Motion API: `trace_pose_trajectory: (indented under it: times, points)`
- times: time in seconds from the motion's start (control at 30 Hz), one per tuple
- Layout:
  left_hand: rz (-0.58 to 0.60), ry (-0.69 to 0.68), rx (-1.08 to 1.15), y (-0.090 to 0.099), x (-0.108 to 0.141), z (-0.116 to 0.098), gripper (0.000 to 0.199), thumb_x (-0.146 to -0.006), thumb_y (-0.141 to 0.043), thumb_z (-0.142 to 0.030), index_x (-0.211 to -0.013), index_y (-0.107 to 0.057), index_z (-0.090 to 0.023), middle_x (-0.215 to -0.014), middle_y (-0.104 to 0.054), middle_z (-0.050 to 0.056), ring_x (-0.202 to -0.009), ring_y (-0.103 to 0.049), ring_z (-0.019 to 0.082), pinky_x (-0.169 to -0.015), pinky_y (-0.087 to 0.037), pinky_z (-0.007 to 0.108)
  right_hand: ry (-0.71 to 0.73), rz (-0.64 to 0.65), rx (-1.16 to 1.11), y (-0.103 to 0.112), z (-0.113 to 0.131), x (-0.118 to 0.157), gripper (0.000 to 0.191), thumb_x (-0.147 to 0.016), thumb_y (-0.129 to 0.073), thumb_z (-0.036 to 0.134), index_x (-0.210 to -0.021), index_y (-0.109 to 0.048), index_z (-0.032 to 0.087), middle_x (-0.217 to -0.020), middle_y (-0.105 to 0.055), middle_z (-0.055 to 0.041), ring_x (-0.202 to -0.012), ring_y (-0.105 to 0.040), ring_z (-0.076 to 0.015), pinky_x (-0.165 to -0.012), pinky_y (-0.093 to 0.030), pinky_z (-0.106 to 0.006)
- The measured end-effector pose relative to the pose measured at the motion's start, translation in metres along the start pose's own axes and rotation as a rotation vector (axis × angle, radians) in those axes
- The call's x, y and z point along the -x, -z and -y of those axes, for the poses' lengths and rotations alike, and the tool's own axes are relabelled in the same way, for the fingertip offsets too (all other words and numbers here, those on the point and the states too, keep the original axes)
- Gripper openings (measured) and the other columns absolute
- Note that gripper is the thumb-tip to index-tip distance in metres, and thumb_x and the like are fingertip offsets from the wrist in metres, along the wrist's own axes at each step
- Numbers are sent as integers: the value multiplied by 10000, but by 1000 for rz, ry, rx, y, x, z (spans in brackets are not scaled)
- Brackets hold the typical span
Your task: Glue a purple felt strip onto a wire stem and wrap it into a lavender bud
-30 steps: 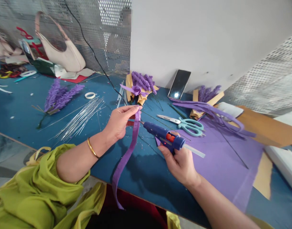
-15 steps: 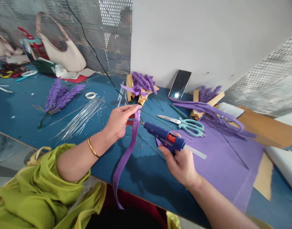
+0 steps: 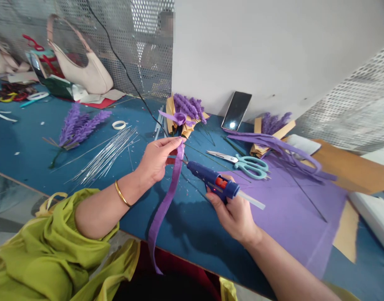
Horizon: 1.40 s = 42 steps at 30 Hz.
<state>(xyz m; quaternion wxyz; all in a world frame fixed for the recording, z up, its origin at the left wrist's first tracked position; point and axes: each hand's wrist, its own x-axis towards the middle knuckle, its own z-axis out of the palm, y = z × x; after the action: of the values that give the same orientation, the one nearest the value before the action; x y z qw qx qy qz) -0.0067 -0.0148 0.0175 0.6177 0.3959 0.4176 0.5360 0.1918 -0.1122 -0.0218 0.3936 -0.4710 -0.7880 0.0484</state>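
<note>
Head view: left hand (image 3: pixel 156 162) pinches one purple strip (image 3: pixel 168 201), right hand (image 3: pixel 238 215) grips one glue gun (image 3: pixel 204 173), one phone (image 3: pixel 236 109) beyond.

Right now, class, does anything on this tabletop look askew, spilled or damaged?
Nothing looks spilled or broken. The silvery wires lie untidily splayed left of the left hand, and pale scraps litter the blue tabletop.

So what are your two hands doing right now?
Left hand: closed, pinching the top of a long purple strip.
Right hand: closed around a dark blue plastic glue gun.
</note>
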Motion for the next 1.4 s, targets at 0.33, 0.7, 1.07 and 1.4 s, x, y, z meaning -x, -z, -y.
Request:
trace_pose_trajectory:
  times: [0.33, 0.7, 1.07, 1.4]
  points:
    - [-2, 4, 17, 0, 1, -1, 260, -711, -824, -321, -881, -786, -128, -717, -646, 1, -598, -539, 91, -510, -462, 232, -23, -23, 24, 2, 1, 1, 289, -1005, -482, 412, -1107, -560, 153, -872, -681, -72, -644, -653, -177, -594, -523, -294]
    - [7, -2, 0, 1, 0, 0, 241, -732, -815, -328, -875, -793, -136, -718, -648, 6, -598, -546, 85, -494, -432, 205, -19, -18, 26, 5, 4, 1, 302, -1003, -488, 415, -1108, -565, 142, -848, -692, -67, -618, -652, -170, -579, -518, -283]
    - [-6, 5, -2, 0, 0, -1, 229, -726, -816, -328, -862, -793, -145, -717, -651, 2, -592, -528, 81, -509, -436, 215, -54, -6, 11, 6, 6, 1, 295, -994, -497, 413, -1118, -569, 156, -828, -703, -64, -618, -663, -179, -582, -520, -291]
    - [-17, -1, 1, 0, 1, -2, 226, -712, -822, -313, -855, -791, -141, -712, -655, 12, -582, -530, 86, -488, -421, 210, -72, 30, 30, 8, 7, 2, 356, -1000, -472, 441, -1143, -573, 131, -779, -695, -67, -565, -648, -178, -538, -503, -292]
